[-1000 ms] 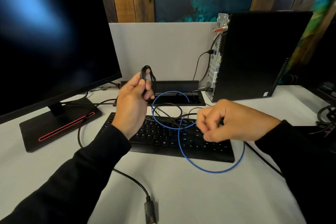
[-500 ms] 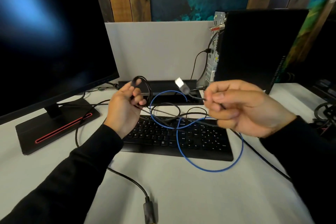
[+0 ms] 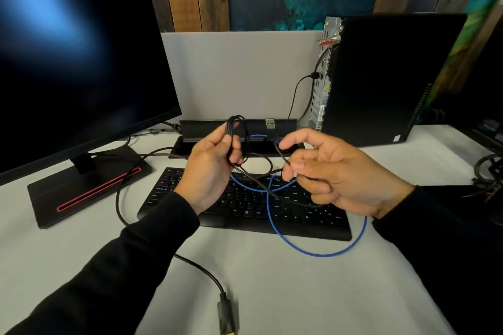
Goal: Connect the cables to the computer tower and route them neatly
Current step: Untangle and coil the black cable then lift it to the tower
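My left hand (image 3: 211, 164) grips a bundled loop of thin black USB cable (image 3: 236, 128) above the keyboard. My right hand (image 3: 330, 171) pinches the same cable a little below its silver USB plug (image 3: 270, 124), which points up between my hands. A blue network cable (image 3: 321, 251) loops loosely over the keyboard and the desk. The black computer tower (image 3: 386, 79) stands at the back right, its rear ports (image 3: 321, 84) facing left with one black cable plugged in.
A black keyboard (image 3: 245, 209) lies under my hands. A large monitor (image 3: 76, 62) on a red-striped base fills the left. A black cable tray (image 3: 236, 128) sits by the grey divider. A thick black cable with a display plug (image 3: 226, 313) lies near the front edge.
My right hand lifted the USB plug off the keyboard and swung it up and left toward my left hand. My left hand kept its hold on the bundled loop.
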`<state>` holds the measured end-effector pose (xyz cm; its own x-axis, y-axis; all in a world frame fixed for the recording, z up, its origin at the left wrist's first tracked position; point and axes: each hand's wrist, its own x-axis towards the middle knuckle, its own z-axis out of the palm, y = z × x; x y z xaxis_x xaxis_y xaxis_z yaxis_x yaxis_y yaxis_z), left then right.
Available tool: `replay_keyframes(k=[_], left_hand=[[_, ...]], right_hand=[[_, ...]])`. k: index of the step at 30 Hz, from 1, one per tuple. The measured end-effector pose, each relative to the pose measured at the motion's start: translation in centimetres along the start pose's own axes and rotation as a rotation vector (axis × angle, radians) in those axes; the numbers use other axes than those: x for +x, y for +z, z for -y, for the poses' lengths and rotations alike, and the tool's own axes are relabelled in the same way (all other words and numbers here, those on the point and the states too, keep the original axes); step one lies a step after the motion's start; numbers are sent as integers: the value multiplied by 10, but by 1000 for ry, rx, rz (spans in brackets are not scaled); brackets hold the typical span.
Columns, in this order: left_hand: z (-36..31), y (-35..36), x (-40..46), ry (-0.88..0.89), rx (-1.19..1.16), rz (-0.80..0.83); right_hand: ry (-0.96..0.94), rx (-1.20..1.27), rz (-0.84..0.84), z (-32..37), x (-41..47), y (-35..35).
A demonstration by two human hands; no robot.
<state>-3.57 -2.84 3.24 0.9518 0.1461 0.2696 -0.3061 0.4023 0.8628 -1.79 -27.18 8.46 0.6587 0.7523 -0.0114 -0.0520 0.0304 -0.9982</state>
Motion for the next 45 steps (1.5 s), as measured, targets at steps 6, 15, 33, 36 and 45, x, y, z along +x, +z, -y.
replay_keyframes(k=[6, 15, 33, 36, 45], left_hand=[[2, 23, -12, -48, -89, 130], [4, 32, -19, -101, -15, 204], [-1, 44, -30, -315, -5, 456], [0, 48, -35, -387, 42, 584], [0, 46, -35, -387, 124, 554]], right_hand=[[39, -120, -325, -13, 10, 17], [95, -111, -349, -15, 10, 26], [-2, -122, -405, -16, 17, 7], [109, 38, -143, -20, 14, 6], [-185, 151, -364, -10, 15, -6]])
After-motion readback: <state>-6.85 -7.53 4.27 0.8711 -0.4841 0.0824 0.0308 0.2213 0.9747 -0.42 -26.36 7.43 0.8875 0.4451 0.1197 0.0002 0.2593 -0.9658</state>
